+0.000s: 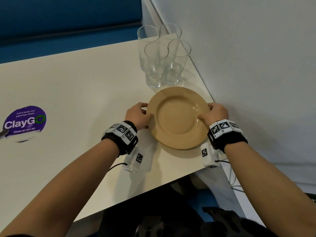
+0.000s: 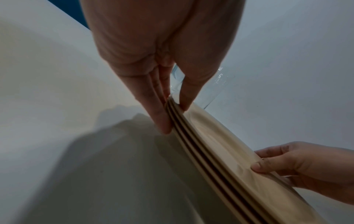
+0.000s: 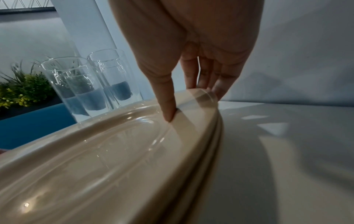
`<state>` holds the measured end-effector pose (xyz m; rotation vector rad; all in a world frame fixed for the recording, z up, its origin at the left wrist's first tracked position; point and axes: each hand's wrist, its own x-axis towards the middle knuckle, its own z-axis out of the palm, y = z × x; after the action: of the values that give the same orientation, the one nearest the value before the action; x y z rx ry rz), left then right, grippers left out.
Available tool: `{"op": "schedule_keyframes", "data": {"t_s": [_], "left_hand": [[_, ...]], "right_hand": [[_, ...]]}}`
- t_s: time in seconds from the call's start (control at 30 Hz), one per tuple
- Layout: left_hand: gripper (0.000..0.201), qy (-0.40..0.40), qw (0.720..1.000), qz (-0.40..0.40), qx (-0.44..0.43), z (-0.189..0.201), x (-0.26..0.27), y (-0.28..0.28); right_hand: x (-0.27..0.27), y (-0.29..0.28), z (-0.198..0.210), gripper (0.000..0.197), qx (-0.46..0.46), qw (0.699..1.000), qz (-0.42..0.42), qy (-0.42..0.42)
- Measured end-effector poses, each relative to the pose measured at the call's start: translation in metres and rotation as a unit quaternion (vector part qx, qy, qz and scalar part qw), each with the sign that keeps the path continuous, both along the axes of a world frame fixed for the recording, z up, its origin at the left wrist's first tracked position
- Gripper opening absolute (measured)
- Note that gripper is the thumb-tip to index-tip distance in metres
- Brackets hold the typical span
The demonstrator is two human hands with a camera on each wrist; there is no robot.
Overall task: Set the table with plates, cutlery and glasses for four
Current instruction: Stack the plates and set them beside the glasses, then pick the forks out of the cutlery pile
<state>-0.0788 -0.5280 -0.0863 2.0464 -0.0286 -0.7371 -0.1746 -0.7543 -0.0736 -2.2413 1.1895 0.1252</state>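
A stack of tan plates lies near the right corner of the white table. My left hand grips the stack's left rim, thumb on top and fingers at the edge. My right hand grips the right rim the same way, its thumb pressing on the top plate. The left wrist view shows several plate edges stacked together. Several tall clear glasses stand clustered just behind the plates.
A white wall runs close along the table's right side. A purple "ClayGo" sticker marks the table at the left. A blue bench lies beyond the far edge. Green plants show in the right wrist view.
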Motion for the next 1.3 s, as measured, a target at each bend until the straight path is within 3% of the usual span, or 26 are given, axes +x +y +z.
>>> {"op": "schedule_keyframes", "data": {"t_s": [0.17,0.27,0.4,0.7,0.83,0.97,1.13,1.3], "left_hand": [[0.042,-0.007,1.000,0.025,-0.018,0.001,0.000,0.014],[0.038,-0.020,0.998,0.049,-0.024,0.008,0.004,0.042],[0.034,-0.057,0.995,0.087,0.001,0.018,0.014,0.104],[0.030,-0.094,0.971,0.209,0.069,0.022,0.034,0.368],[0.029,-0.096,0.973,0.178,0.108,0.019,0.041,0.473],[0.029,-0.144,0.966,0.109,0.186,0.024,0.056,0.535],[0.034,-0.126,0.969,0.046,0.206,0.020,0.074,0.568],[0.029,-0.137,0.978,0.056,0.146,0.017,0.077,0.571]], "right_hand": [[0.007,0.014,0.008,0.065,-0.073,0.997,-0.003,-0.014],[0.025,0.040,0.019,0.065,-0.114,0.992,0.038,-0.041],[0.064,0.104,0.032,0.061,-0.066,0.989,0.115,-0.072],[0.143,0.371,0.021,0.035,0.102,0.914,0.383,-0.088],[0.163,0.497,0.017,0.023,0.108,0.880,0.457,-0.068],[0.174,0.579,0.013,0.028,0.084,0.853,0.514,-0.044],[0.191,0.622,0.000,0.031,-0.045,0.801,0.595,0.049],[0.203,0.635,0.003,0.021,-0.082,0.766,0.627,0.116]]}}
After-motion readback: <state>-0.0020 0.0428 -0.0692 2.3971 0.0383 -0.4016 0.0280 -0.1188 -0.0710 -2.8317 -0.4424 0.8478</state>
